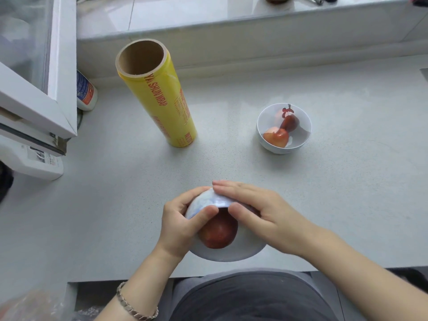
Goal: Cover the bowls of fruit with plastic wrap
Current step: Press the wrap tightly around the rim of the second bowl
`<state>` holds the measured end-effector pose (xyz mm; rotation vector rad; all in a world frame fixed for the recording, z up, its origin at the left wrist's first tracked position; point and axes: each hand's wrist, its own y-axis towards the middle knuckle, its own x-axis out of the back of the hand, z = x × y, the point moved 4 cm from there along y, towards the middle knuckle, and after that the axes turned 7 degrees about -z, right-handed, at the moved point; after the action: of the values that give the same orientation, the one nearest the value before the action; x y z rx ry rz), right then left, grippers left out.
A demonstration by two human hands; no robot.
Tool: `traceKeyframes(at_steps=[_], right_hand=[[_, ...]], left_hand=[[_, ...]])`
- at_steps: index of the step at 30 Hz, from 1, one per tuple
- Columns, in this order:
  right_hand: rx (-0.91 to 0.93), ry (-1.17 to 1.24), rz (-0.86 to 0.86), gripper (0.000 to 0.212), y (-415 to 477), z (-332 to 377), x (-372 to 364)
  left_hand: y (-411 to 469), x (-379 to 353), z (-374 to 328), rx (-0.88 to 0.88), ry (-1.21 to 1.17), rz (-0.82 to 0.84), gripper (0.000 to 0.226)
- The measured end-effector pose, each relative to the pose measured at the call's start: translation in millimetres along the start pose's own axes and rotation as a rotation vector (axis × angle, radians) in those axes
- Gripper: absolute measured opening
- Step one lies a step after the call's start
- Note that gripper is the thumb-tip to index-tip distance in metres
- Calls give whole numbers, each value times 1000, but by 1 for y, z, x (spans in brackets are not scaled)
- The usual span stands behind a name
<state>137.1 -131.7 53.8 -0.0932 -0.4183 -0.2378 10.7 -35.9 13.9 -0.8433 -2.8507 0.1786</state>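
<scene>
A white bowl point(228, 254) with a red apple point(218, 232) sits at the counter's near edge, tilted toward me. Clear plastic wrap point(208, 201) lies bunched over its far rim. My left hand point(179, 224) grips the bowl's left side, thumb on the wrap. My right hand point(261, 213) lies flat over the right rim, fingers straight and pressing the wrap down. A second white bowl point(284, 148) holding small red fruit stands farther right, apart from both hands. The yellow plastic wrap roll point(159, 98) stands upright at the back left.
A white window frame point(34, 96) juts over the counter at left, with a small white bottle point(85, 92) behind it and a white box point(34, 162) below. A raised sill point(231, 17) runs along the back. The grey counter point(347, 205) ends near my body.
</scene>
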Motion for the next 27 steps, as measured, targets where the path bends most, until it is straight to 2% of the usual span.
traceKeyframes(at_steps=[3,6,7,10,11,13,14,15,18,20,24,25,27], right_hand=[[-137,-30,73,62,7,-8,0],[-291,129,195,56,10,-22,3],[-329,173,205,62,10,-28,6],[-406,438,158,83,1,-41,13],[-413,522,141,82,-3,-44,12],[-400,604,94,80,-7,-45,8],[-395,624,51,78,-8,-45,8],[-397,637,-4,74,-7,-46,8],[-415,655,-133,54,-4,-48,11],[-417,618,-155,42,-5,-49,13],[-435,553,-134,35,-4,-47,11],[-435,539,-120,35,-3,-46,10],[-442,492,-69,37,-2,-43,12]], left_hand=[[-2,-1,0,12,8,31,75],[-4,1,3,26,25,28,73],[-4,2,4,31,7,8,73],[-5,6,7,97,-166,-117,66],[-5,6,9,152,-239,-155,67],[-6,2,12,268,-329,-184,82],[-6,0,14,306,-346,-171,92],[-7,-3,14,326,-353,-138,92],[-6,-4,10,335,-316,-40,53],[1,2,6,285,-209,29,46],[14,-2,-4,231,12,266,79],[15,-6,-6,226,21,284,82],[17,-11,-9,196,19,249,73]])
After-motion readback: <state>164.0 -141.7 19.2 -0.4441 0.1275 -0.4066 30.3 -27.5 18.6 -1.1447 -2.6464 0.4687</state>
